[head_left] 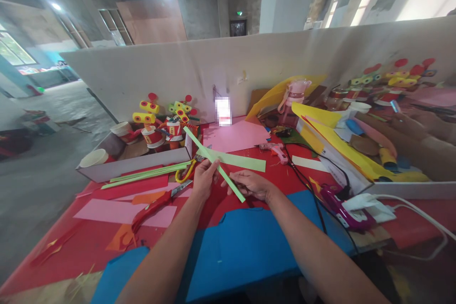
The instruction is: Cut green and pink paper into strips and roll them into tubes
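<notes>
Past the blue sheet (245,242), my left hand (204,178) pinches the green strip (204,151) over the red tabletop (213,211), my right hand (253,184) curls behind it, grip unclear, seemingly aligning it, so the next move wants steadiness.

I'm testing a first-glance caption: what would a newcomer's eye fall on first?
Probably the slanting green strip, pinched by the left hand near the centre, with the right hand at its nearer end. Next come the bright cup figures in the box at left.
</notes>
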`<state>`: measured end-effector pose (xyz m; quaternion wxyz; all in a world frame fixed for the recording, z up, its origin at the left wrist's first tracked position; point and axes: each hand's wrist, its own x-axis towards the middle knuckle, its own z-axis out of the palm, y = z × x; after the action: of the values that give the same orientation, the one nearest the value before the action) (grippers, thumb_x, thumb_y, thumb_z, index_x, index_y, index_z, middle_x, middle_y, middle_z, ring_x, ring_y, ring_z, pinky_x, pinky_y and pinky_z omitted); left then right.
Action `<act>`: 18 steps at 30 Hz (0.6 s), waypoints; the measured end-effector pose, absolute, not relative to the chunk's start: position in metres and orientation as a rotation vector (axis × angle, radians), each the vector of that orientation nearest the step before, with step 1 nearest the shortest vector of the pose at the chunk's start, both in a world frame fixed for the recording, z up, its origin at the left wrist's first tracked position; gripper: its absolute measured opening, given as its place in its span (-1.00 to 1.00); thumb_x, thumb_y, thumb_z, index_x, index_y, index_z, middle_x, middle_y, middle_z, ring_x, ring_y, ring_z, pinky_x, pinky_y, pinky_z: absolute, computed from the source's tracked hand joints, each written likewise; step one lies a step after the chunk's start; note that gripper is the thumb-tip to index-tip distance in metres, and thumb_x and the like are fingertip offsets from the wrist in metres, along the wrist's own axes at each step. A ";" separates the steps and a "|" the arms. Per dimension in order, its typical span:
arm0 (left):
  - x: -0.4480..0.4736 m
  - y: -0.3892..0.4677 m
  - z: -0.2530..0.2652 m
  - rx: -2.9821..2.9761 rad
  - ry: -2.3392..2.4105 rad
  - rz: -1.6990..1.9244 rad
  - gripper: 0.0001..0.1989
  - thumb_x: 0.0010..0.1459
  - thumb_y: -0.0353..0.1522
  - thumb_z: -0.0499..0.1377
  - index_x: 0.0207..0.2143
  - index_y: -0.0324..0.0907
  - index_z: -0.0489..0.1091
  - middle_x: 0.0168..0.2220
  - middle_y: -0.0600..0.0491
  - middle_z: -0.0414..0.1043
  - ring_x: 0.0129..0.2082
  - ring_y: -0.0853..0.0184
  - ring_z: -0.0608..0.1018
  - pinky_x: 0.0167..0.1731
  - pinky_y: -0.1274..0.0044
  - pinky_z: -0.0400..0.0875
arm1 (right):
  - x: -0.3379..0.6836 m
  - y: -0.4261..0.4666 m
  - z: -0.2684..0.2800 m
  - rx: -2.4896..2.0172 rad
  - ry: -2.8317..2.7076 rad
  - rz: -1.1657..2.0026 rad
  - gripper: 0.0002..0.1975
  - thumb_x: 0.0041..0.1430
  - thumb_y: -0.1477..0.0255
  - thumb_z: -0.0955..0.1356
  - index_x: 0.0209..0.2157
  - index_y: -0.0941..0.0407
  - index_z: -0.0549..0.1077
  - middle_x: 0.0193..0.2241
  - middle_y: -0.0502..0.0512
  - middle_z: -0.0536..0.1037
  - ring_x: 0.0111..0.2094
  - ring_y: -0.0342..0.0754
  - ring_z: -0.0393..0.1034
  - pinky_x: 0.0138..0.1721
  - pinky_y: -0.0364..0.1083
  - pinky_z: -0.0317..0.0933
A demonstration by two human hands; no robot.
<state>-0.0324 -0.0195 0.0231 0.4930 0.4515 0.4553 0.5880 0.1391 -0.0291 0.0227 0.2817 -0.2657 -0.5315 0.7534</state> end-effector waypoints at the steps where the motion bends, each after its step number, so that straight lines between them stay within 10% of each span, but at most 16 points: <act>1: -0.032 -0.020 0.023 1.112 1.120 1.441 -0.60 -0.07 -0.11 0.32 -0.57 -0.18 0.23 -0.77 0.26 0.14 -0.80 0.57 0.15 -0.78 0.66 0.01 | 0.139 -0.029 0.022 -0.703 -1.441 2.015 -0.58 0.17 0.13 0.32 -0.24 0.22 0.55 -0.51 0.09 0.57 -0.73 -0.33 -0.03 -0.71 -0.24 -0.21; 18: -0.030 -0.022 0.023 1.060 1.075 1.359 -0.60 -0.04 -0.14 0.31 -0.63 -0.20 0.23 -0.75 0.22 0.17 -0.77 0.58 0.19 -0.74 0.67 0.03 | 0.134 -0.027 0.019 -0.760 -1.631 1.804 -0.60 0.19 0.16 0.29 -0.35 0.22 0.54 -0.54 0.10 0.56 -0.74 -0.30 0.05 -0.70 -0.23 -0.12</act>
<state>-0.0298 -0.0216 0.0226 0.5268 0.4436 0.4499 0.5686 0.1344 -0.0267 0.0190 0.2926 -0.2852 -0.6121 0.6770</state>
